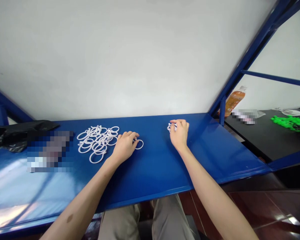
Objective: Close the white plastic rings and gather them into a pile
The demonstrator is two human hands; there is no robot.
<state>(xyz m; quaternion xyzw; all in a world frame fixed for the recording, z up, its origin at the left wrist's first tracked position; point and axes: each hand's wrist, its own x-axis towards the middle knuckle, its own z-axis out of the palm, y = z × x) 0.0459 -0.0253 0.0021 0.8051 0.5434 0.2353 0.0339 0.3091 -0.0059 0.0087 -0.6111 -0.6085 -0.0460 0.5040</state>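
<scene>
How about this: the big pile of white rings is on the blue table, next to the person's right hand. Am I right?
Not quite: it's the wrong hand. The head view shows the big pile of white rings on the blue table, next to the person's left hand, not the right hand.

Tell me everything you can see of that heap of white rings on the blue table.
The heap of white rings lies on the blue table, just left of the person's left hand. Its thin, round loops look like smooth plastic, and some show a small knob or clasp. They overlap in a loose tangle, too jumbled to count, with one jutting toward the table's near edge. Whether the hand touches the heap's right side cannot be told.
</scene>
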